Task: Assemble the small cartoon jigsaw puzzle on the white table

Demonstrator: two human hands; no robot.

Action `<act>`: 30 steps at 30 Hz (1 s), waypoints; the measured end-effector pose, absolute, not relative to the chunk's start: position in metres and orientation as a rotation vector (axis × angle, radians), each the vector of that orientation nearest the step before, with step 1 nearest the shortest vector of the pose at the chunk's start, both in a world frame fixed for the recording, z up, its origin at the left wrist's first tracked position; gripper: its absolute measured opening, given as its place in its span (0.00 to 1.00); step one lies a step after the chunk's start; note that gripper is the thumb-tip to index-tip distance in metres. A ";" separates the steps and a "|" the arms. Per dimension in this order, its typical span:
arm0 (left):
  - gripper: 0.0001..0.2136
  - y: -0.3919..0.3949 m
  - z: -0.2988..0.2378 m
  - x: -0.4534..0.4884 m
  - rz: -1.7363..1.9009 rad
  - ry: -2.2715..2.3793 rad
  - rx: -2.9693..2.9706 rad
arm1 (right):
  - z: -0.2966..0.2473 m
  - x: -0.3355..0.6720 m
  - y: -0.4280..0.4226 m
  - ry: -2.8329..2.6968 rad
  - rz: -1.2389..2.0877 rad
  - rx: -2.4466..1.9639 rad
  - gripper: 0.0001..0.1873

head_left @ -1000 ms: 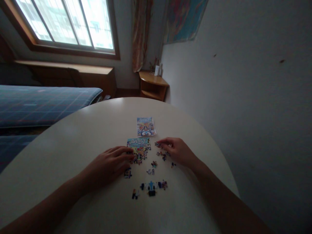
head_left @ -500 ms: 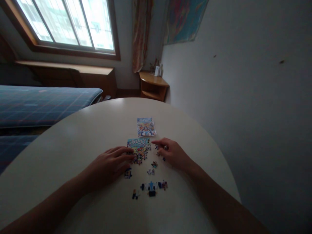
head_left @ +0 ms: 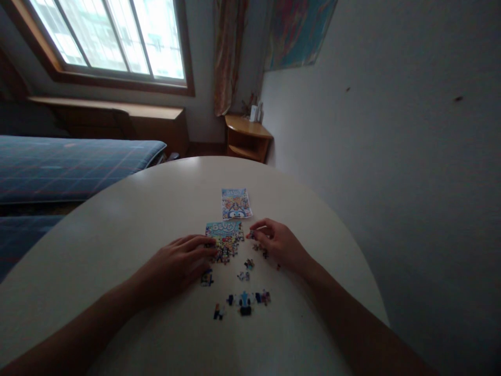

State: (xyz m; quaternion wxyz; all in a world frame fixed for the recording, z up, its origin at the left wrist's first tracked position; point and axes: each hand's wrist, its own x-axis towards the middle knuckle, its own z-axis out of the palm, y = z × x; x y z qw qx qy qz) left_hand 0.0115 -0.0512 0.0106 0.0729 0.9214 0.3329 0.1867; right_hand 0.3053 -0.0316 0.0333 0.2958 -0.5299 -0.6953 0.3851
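Left hand (head_left: pixel 178 263) lies palm down and flat with the fingers spread open, holding nothing. Its fingertips rest on the left edge of the assembled puzzle block (head_left: pixel 224 237).

Right hand (head_left: pixel 278 243) is curled, thumb and index finger pinched on a loose piece (head_left: pixel 251 234) just beside the block's right edge. Can't tell if the piece is lifted off the tabletop (head_left: pixel 129 209).

- **Room:** wide bare tabletop to the left and far. The round rim curves in close on the right, by the right forearm.
- **Block:** near tabletop centre, title strip on the far side, straight far edge running left-right, ragged near edge.
- **Reference card (head_left: pixel 236 203):** just beyond the block, apart from it, slightly skewed, long axis near-far.
- **Scattered pieces (head_left: pixel 246 301):** on the near side, between the forearms.
- **Arms:** both forearms come in from the near corners, converging on the block.
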 end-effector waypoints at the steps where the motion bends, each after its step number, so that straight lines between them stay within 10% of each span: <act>1: 0.13 -0.051 0.010 0.011 0.549 1.002 2.771 | 0.034 0.305 -0.032 -1.844 1.027 -1.419 0.11; 30: 0.12 -0.051 0.012 0.011 0.544 0.984 2.792 | 0.042 0.328 -0.022 -2.050 0.668 -1.463 0.09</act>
